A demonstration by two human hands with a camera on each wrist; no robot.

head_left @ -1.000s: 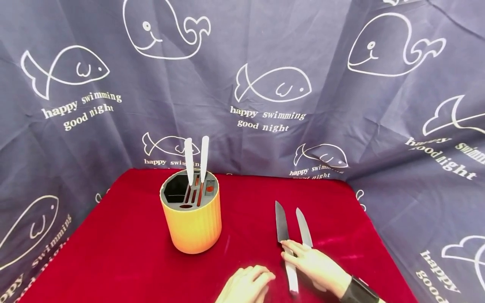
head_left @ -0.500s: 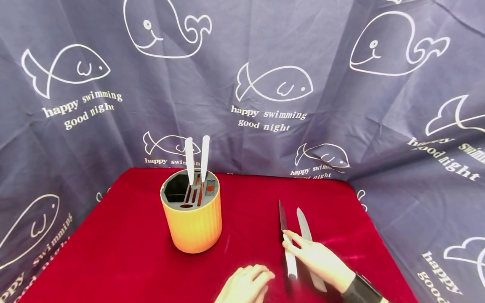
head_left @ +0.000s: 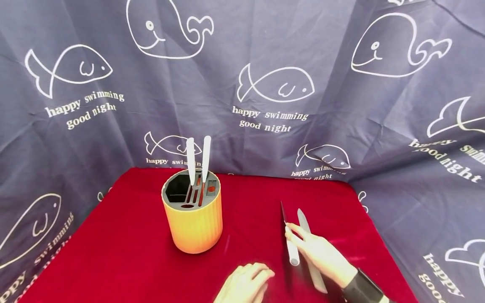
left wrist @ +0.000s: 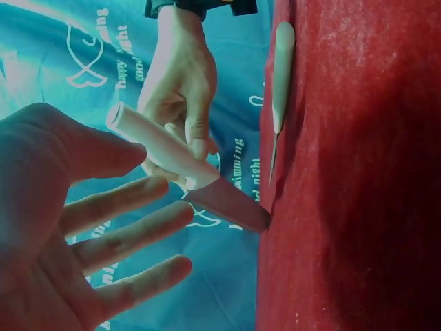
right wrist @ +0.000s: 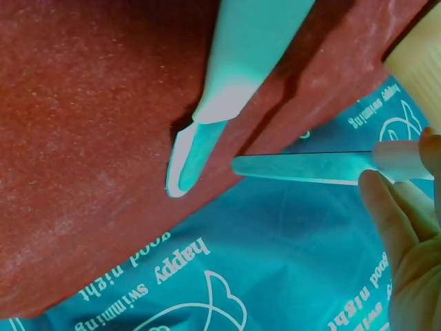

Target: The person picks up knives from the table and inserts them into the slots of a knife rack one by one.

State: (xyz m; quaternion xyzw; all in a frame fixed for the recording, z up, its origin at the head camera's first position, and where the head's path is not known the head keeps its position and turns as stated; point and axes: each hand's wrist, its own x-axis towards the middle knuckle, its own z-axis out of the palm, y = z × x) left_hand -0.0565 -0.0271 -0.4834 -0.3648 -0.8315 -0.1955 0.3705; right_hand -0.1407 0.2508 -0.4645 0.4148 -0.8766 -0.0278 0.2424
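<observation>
The right hand [head_left: 322, 254] pinches a white-handled kitchen knife [head_left: 292, 252], tilted beside the second knife [head_left: 317, 278] over the bench [head_left: 132, 269]; best grip firmly, blade clear of the left hand [head_left: 246, 283], its fingers spread and empty.

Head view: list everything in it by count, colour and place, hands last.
Cloth: one, red, across the lower part.
Knife holder: one, yellow with dark grey top, left of centre on the cloth.
Handles: two, white, standing in the holder's slots.
Held knife: one, white handle, dark blade, right of centre.
Lying knife: one, white handle, grey blade, on the cloth, partly hidden.
Backdrop: one, grey-blue with white sea creatures and lettering, behind the cloth.
Wristband: one, black, lower right.
Left hand: one, bare, bottom middle.
Right hand: one, bare, gripping the held knife.
</observation>
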